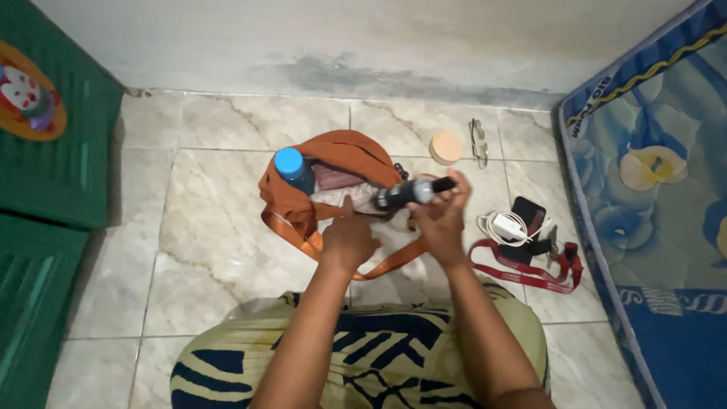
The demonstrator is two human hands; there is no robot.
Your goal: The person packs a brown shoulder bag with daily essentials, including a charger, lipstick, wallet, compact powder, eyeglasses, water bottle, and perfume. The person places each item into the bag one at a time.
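Right hand (443, 216) is gripping a dark folded compact umbrella (409, 192) over the open orange fabric bag (341, 155), left hand (348, 238) empty, fingers loosely spread at the bag mouth; next needs lowering it in beside the blue-capped bottle (291, 167).

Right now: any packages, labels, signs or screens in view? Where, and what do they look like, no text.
Sticker: on the green cabinet at far left; round, orange, with a white and red cartoon figure.
Mattress label: on the blue edge band of the mattress at right; white lettering, slanted.
Phone: on the floor beside the mattress; black, rectangular; whether its screen faces up is unclear.
No packages or signs.
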